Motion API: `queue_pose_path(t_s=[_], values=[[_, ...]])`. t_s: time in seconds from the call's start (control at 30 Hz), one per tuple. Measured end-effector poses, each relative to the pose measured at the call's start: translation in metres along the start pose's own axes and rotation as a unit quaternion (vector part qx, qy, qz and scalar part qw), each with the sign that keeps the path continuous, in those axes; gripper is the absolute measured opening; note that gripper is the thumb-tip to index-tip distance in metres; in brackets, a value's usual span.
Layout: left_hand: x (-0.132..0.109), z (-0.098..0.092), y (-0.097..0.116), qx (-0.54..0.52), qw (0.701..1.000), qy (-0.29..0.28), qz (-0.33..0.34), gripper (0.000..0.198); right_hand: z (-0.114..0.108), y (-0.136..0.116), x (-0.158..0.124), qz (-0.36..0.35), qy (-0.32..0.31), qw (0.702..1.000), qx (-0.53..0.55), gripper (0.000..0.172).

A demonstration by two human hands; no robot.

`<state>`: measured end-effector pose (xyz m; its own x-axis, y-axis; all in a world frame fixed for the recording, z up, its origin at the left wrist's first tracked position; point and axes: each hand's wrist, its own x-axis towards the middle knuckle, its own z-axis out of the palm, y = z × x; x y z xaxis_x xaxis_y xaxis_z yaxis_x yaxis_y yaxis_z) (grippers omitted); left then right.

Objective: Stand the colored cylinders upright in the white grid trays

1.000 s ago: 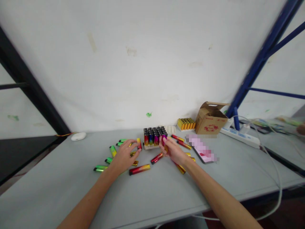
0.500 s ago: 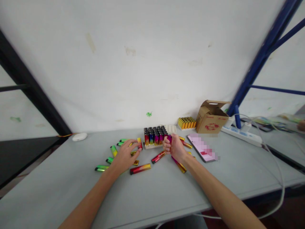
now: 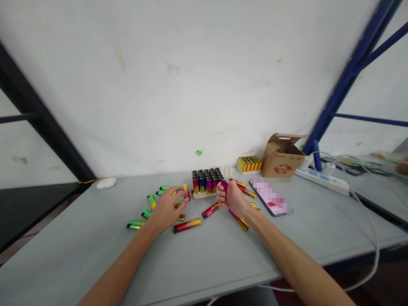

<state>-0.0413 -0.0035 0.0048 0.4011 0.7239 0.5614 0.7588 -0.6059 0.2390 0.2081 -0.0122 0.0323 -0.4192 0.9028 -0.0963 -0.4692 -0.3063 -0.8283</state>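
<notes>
A white tray (image 3: 200, 196) full of upright coloured lighters stands mid-table. My right hand (image 3: 231, 198) is closed in a fist around a purple-pink lighter (image 3: 224, 185), held upright just right of the tray. My left hand (image 3: 168, 206) rests on the table left of the tray, fingers pinching a red-and-yellow lighter (image 3: 186, 191). Loose green lighters (image 3: 151, 200) lie left of that hand; a long red-yellow lighter (image 3: 187, 225) lies in front of it. More red-gold lighters (image 3: 247, 192) lie right of my right hand.
A phone (image 3: 269, 196) lies right of the hands. Behind it stand a brown cardboard box (image 3: 282, 156), a tray of yellow lighters (image 3: 249, 164) and a white power strip (image 3: 323, 181) with cables. A white oval object (image 3: 106, 183) sits far left. Another person's hand (image 3: 402, 167) shows at the right edge.
My right hand closed from open fingers into a fist around the purple-pink lighter and raised it beside the tray. My left hand stayed on the red-and-yellow lighter.
</notes>
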Motion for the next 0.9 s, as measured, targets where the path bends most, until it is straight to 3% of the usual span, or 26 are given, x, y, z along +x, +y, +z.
queue_pose_path(t_s=[0.2,0.47,0.57,0.67,0.73,0.9], values=[[-0.001,0.001,-0.001,0.005,1.000,0.000,0.004,0.030,0.003,0.003,0.000,0.002,0.004,1.000,-0.021,0.024],[-0.001,-0.002,-0.008,0.011,1.000,0.003,-0.016,0.032,0.002,0.004,-0.004,-0.023,-0.064,0.998,-0.017,0.033],[-0.002,-0.001,-0.010,0.011,1.000,0.001,-0.019,0.033,0.001,0.003,-0.005,-0.046,-0.074,0.994,-0.059,0.032],[-0.001,-0.001,-0.010,0.011,1.000,0.000,-0.018,0.033,0.000,-0.001,-0.007,-0.098,-0.038,0.981,-0.163,0.036],[-0.001,-0.001,-0.009,0.008,1.000,0.001,-0.016,0.033,0.003,-0.007,-0.010,-0.174,-0.007,0.945,-0.275,0.036],[-0.001,-0.002,-0.006,0.008,1.000,0.000,-0.011,0.032,0.018,-0.027,-0.010,-0.358,0.026,0.784,-0.507,0.021]])
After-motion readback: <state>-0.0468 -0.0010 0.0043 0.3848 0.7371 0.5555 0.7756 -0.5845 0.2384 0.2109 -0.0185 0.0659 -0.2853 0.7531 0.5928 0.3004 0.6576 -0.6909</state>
